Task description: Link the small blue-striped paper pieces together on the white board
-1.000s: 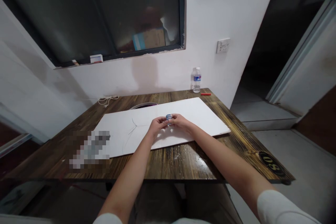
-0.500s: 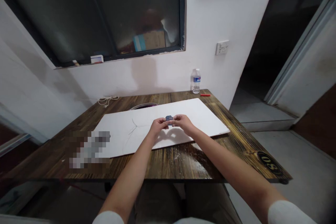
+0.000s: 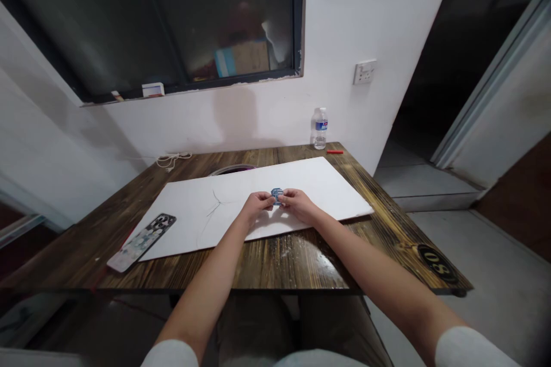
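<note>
Between my two hands is a small blue piece (image 3: 277, 195) with pale markings; its exact kind is too small to make out. My left hand (image 3: 257, 205) pinches its left side between thumb and fingers. On the opposite side, my right hand (image 3: 297, 204) grips the right edge the same way. Both hands are over a white board (image 3: 331, 189) that lies on the table, and they cast shadows on it. Thin dark lines mark the board left of my hands.
The dark wooden table (image 3: 301, 264) bears a phone (image 3: 142, 241) in a patterned case, partly over the board's left end. At the back are a white cable (image 3: 173, 159), a round rim (image 3: 232, 170) behind the board, a water bottle (image 3: 320, 129) and a red stick-like item (image 3: 334, 152).
The blue piece shows a lighter, more patterned face than before, so its tilt has changed. Both hands keep hold of it. The whole view has shifted slightly.
</note>
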### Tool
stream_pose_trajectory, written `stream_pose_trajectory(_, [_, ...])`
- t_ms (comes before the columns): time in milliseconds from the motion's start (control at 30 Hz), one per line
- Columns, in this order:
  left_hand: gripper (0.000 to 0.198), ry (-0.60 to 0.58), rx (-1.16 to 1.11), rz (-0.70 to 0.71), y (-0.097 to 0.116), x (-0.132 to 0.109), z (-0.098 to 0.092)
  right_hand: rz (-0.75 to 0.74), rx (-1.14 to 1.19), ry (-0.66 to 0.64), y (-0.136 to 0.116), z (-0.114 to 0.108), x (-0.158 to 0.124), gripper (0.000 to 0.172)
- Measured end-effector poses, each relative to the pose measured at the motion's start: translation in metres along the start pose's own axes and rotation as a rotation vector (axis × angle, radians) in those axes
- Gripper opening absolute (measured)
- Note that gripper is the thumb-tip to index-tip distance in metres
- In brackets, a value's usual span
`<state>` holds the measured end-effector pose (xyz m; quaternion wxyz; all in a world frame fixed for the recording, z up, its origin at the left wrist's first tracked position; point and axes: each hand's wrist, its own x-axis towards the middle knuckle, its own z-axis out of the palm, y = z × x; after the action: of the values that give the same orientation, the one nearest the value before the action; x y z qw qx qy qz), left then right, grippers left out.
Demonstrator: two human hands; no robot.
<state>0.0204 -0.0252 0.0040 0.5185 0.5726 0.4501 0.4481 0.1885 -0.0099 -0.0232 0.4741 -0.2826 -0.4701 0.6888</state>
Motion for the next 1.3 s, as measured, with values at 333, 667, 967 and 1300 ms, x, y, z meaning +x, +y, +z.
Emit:
stream_pose_trajectory(333, [0.044, -0.064, -0.025, -0.012, -0.002, 0.002, -0.001, 0.077, 0.103, -0.145, -0.001, -0.006, 0.001, 0.038])
stream_pose_trajectory(667, [0.040, 0.132, 0.071, 0.057, 0.000, 0.005, 0.001, -0.181, -0.182, 0.103, -0.001, -0.006, 0.006, 0.033])
stream_pose_trajectory(967, [0.038, 0.194, 0.136, 0.088, -0.003, 0.005, 0.005, -0.373, -0.597, 0.359, -0.008, 0.004, -0.002, 0.028])
stream_pose_trajectory(1300, [0.043, 0.081, 0.125, 0.103, 0.001, 0.003, 0.003, -0.270, -0.349, 0.184, -0.007, -0.001, 0.003, 0.036])
